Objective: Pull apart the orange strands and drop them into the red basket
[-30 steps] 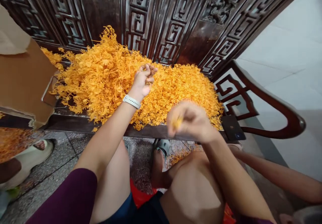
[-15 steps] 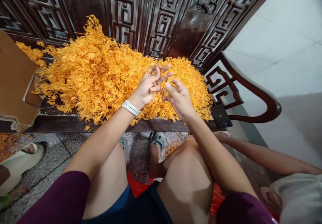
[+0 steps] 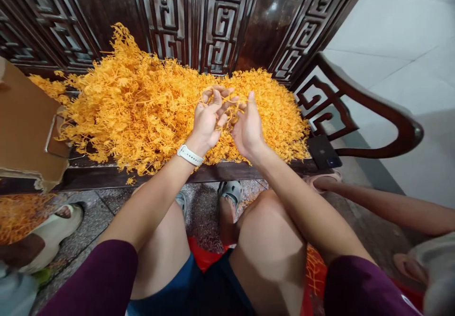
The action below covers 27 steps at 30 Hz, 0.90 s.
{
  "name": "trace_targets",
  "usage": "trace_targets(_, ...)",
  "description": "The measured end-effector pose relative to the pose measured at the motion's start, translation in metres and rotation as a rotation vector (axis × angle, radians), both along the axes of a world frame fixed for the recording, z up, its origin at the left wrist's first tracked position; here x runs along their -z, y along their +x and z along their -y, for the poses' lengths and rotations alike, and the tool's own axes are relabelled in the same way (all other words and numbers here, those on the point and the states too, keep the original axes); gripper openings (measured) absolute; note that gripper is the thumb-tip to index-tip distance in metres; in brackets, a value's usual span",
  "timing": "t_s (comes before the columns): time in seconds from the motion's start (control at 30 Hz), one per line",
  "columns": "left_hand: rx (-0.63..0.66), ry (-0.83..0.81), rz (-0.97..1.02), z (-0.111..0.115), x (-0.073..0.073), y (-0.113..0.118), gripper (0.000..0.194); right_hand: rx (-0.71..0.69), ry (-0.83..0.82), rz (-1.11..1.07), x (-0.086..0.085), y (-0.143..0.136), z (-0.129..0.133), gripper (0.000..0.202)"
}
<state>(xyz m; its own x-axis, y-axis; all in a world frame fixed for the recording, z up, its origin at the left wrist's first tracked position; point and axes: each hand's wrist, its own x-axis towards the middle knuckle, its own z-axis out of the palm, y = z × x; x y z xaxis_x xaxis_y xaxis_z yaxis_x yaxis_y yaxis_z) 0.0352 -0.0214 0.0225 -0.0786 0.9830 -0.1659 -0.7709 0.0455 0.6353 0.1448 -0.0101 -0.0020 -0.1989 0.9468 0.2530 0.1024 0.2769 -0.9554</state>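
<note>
A large heap of thin, branching orange pieces (image 3: 142,103) lies along the dark wooden bench. Above its middle, my left hand (image 3: 209,119), with a white band on the wrist, has its fingers curled around a thin orange strand (image 3: 231,109). My right hand (image 3: 249,129) faces it from the right, thumb raised, fingers bent and partly hidden behind the palm. The strand spans the small gap between both hands and reaches the right fingers.
At the left stands an open cardboard box (image 3: 31,126). A dark phone (image 3: 324,151) lies on the bench's right end, near the curved armrest (image 3: 384,112). Other people's legs and feet show at both sides. Orange bits (image 3: 21,216) lie on the floor.
My right hand has turned and its thumb now points up instead of toward the left hand. The left hand stays curled around the strand. The whole view has shifted slightly.
</note>
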Motion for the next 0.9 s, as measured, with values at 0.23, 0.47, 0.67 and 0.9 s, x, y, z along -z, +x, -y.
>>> trace_targets(0.23,0.079,-0.039,0.024,-0.001,-0.004,-0.008,0.015,0.166,0.007,-0.172,0.000,-0.013,-0.010,0.058)
trace_targets(0.47,0.356,-0.118,0.120,-0.005,-0.012,-0.029,0.023,0.057,0.008,-0.108,-0.016,0.000,-0.011,0.057)
trace_targets(0.67,0.678,-0.198,-0.108,-0.007,-0.022,-0.049,0.037,-0.226,-0.101,-0.109,-0.026,0.008,0.002,0.054)
trace_targets(0.9,0.695,-0.223,-0.216,-0.008,-0.016,-0.059,0.020,-0.590,-0.243,-0.032,-0.028,0.024,0.015,0.050)
